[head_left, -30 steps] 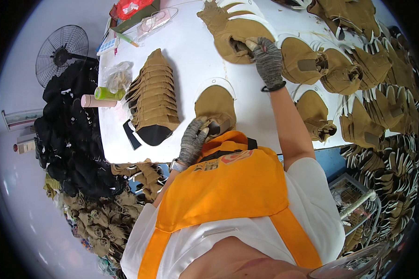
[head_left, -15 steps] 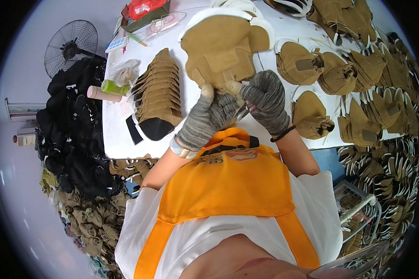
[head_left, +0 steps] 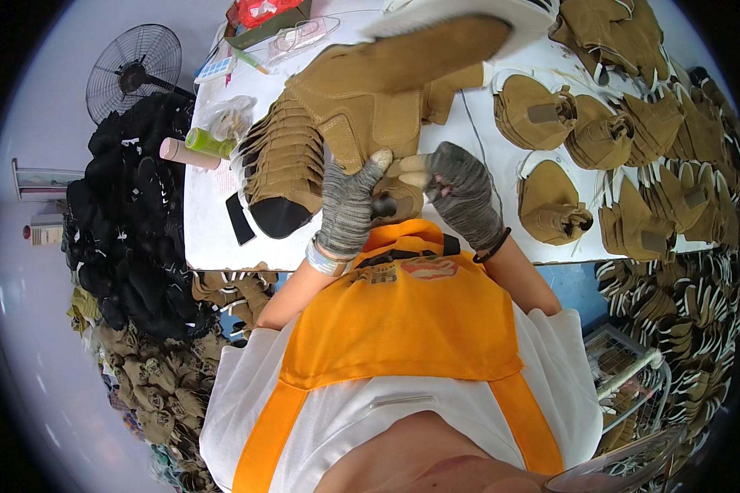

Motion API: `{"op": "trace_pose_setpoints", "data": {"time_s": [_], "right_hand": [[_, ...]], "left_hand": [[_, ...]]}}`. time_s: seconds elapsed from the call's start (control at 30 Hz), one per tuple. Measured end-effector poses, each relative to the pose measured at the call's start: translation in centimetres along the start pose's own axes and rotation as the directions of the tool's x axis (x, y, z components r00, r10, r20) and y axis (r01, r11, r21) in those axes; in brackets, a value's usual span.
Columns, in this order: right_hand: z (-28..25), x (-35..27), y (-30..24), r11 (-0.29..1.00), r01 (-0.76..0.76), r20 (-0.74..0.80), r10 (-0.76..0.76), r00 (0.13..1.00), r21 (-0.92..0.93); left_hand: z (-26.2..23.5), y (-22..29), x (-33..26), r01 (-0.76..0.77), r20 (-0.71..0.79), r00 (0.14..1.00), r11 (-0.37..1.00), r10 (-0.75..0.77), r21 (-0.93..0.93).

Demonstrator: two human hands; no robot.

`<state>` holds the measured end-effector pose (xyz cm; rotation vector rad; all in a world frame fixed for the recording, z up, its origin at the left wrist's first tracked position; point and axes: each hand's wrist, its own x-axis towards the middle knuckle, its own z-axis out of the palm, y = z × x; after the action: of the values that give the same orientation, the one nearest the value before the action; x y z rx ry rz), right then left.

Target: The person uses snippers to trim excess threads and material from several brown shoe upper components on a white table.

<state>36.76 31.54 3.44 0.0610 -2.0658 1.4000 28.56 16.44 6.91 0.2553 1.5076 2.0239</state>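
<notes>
Upper over table, edge near apron

A head-worn, wide fisheye view looks down over the orange apron onto the nearby table.

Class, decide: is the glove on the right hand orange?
No: the fingerless glove on the right hand is grey, unlike the orange apron.

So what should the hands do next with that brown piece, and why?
Maybe let the brown piece settle before the left hand or right hand shifts. Its far end is blurred, which suggests it's swinging. Both hands are at its near edge, and its left side hides part of the stack of brown pieces.
</notes>
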Motion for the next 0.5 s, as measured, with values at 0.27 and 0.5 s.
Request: {"op": "trace_pose_setpoints", "data": {"time_s": [0.27, 0.5], "right_hand": [[-1.3, 1.0, -1.7, 0.948, 0.020, 0.058, -0.002, 0.998, -0.317], [-1.1, 0.9, -1.3, 0.913, 0.071, 0.081, -0.042, 0.996, -0.401]], "left_hand": [[0.0, -0.5, 0.2, -0.134, -0.069, 0.988, 0.991, 0.135, 0.007], [0.2, -2.1, 0.5, -0.087, -0.097, 0.991, 0.996, 0.089, 0.033]]}}
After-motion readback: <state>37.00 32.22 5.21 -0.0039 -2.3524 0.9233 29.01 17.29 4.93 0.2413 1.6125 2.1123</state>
